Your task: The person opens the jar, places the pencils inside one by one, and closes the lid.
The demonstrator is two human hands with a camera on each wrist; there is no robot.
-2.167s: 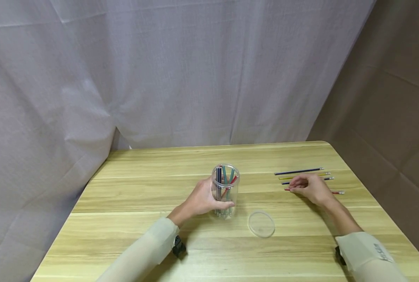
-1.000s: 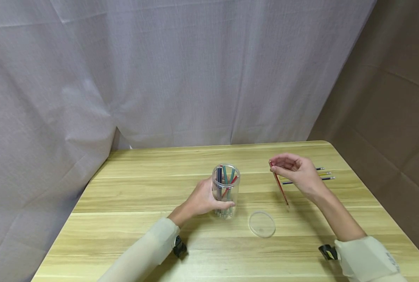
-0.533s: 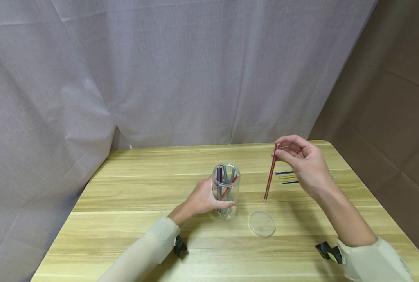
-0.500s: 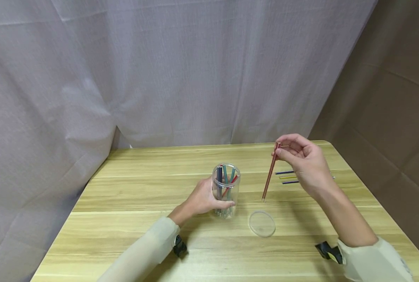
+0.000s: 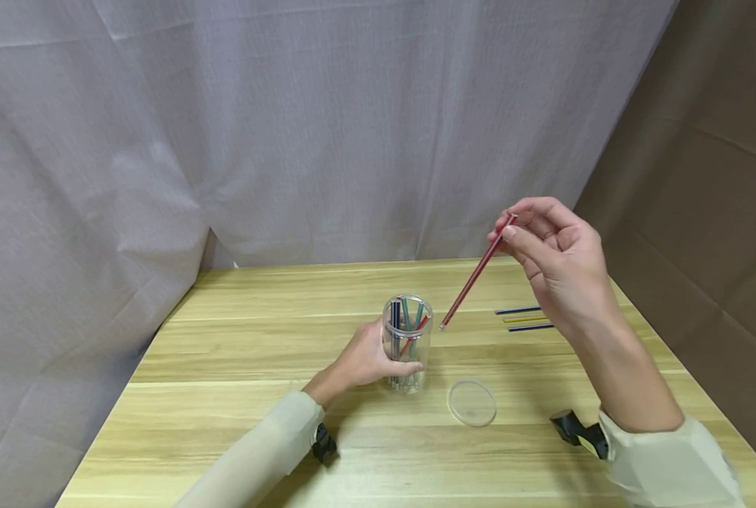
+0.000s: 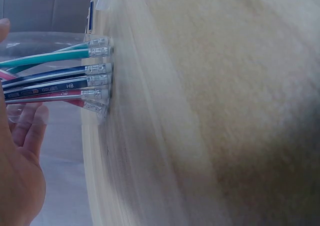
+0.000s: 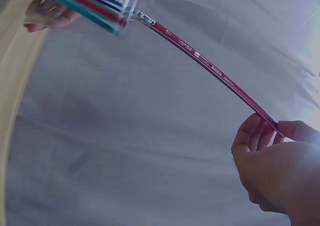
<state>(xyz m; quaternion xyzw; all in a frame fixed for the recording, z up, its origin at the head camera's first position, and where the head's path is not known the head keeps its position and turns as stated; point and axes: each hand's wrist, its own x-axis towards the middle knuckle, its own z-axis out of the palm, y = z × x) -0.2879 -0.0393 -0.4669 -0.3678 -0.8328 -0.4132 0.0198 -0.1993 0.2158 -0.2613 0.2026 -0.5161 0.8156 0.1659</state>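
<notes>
A clear plastic jar [image 5: 423,356] stands on the table with several green, dark blue and red pencils [image 6: 55,86] in it, their eraser ends at the bottom. My left hand [image 5: 366,356] holds the jar around its side, thumb across the front. Up in the air to the right, my right hand [image 5: 562,257] pinches a red pencil [image 5: 477,273] by its far end between thumb and fingers. This pencil slants down to the left. Its eraser end [image 7: 145,19] points at the jar and sits just right of the rim in the head view.
A round clear lid [image 5: 471,403] lies on the wooden table [image 5: 257,331] right of the jar. Farther right, one yellow pencil [image 5: 522,319] lies between two dark blue pencils [image 5: 516,310], partly behind my right arm. A grey curtain [image 5: 320,141] hangs behind the table.
My right hand has picked the red pencil off the table, raised it, and tilted it so that the eraser end swings left toward the jar. My left hand and the jar stay put.
</notes>
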